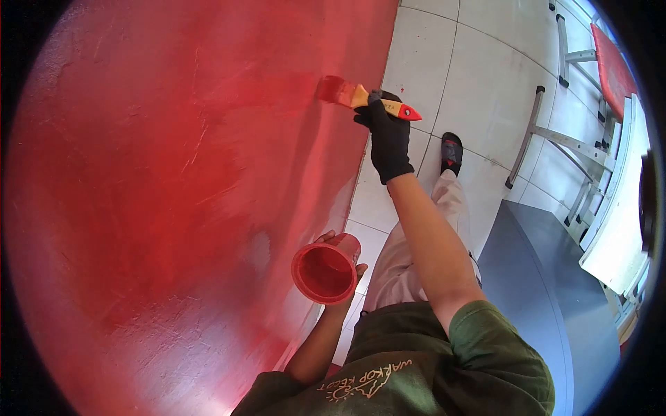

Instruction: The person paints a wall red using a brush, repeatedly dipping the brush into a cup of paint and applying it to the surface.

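A black glove covers my right hand [390, 135], whose fingers are wrapped round the wooden handle of a paintbrush [374, 102]. The brush's red-coated bristles touch or nearly touch the red wall [208, 139]. Lower down, my bare left hand [360, 272] holds a red cup [352, 244] from behind, with fingertips showing at both sides. The cup's mouth faces the camera, and its inside is coated red; how much paint it holds cannot be made out. Streaks and uneven patches of red mark the wall.
White floor tiles [485, 83] run beside the wall, with my sandalled foot [451, 151] on them. A grey panel or tabletop [534, 277] lies at the right. Beyond it stand metal-legged furniture [572, 142], a red seat [614, 69] and a white board [617, 236].
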